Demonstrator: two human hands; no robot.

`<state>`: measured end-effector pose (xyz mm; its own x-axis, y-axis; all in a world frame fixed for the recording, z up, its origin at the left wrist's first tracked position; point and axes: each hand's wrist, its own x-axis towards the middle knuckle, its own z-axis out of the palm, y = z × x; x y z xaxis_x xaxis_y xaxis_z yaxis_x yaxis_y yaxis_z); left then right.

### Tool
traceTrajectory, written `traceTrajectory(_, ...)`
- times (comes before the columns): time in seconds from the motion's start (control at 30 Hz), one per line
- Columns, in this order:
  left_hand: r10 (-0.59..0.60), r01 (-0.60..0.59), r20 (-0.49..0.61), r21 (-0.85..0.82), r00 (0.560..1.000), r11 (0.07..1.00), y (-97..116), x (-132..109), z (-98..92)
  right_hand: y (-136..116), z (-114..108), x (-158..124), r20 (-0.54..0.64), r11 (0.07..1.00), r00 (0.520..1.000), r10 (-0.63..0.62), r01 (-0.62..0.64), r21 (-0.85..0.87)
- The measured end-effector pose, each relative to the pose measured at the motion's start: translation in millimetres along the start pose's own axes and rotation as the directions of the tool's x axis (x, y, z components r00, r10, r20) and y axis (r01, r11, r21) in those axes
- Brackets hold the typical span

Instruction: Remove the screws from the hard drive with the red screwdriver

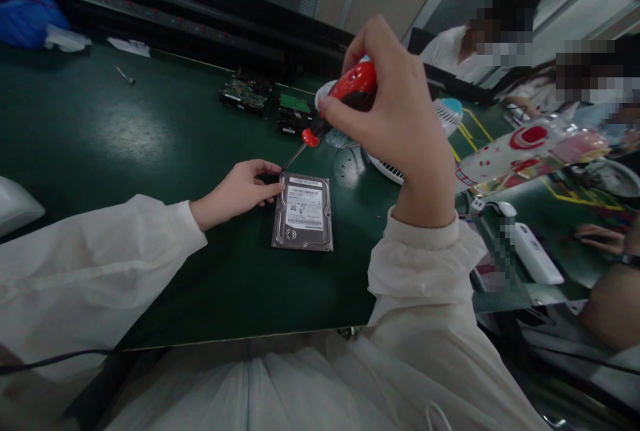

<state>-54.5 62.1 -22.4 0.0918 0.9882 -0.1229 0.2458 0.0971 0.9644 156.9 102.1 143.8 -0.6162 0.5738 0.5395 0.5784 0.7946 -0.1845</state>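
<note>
A silver hard drive [303, 212] with a white label lies flat on the green table. My left hand [243, 192] grips its upper left edge, thumb on the label side and index finger stretched to the corner. A red and black screwdriver [353, 84] is held in my right hand [400, 101], raised above and behind the drive. Its shaft slants down to the left, with the tip at the drive's upper left corner, beside my left index finger. Whether the tip sits in a screw is too small to tell.
Behind the drive are a drive with an exposed circuit board [246, 92] and another with a green board [295, 105]. Small screws [350, 167] lie to the right, near a white fan [390, 167] and a patterned bag [520, 151]. Co-workers sit at the right.
</note>
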Motion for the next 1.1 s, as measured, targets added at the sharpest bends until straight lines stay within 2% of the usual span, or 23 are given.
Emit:
traceTrajectory(0.27,-0.044,0.043,-0.039,-0.012,0.998,0.999,5,3,2.6,-2,0,1,0.021,0.995,0.998,-0.051,0.049,0.090)
traceTrajectory(0.43,-0.059,0.058,-0.077,-0.016,0.995,0.998,8,1,4.8,3,1,0,-0.012,0.999,0.999,0.030,-0.030,0.024)
traceTrajectory(0.63,-0.090,0.084,-0.138,-0.044,0.986,0.995,12,3,8.4,3,-1,3,0.038,0.998,0.999,-0.036,0.033,0.056)
traceTrajectory(0.73,-0.107,0.104,-0.154,-0.028,0.982,0.994,16,3,8.4,1,-1,1,0.032,0.999,0.999,-0.029,0.028,0.042)
traceTrajectory(0.87,-0.091,0.095,-0.131,0.022,0.987,0.995,17,6,3.0,1,-1,-1,0.016,0.999,0.999,0.042,-0.042,-0.022)
traceTrajectory(1.1,-0.067,0.069,-0.081,0.018,0.994,0.997,10,13,-5.3,-6,-2,-1,0.043,1.000,0.999,0.027,-0.027,-0.011)
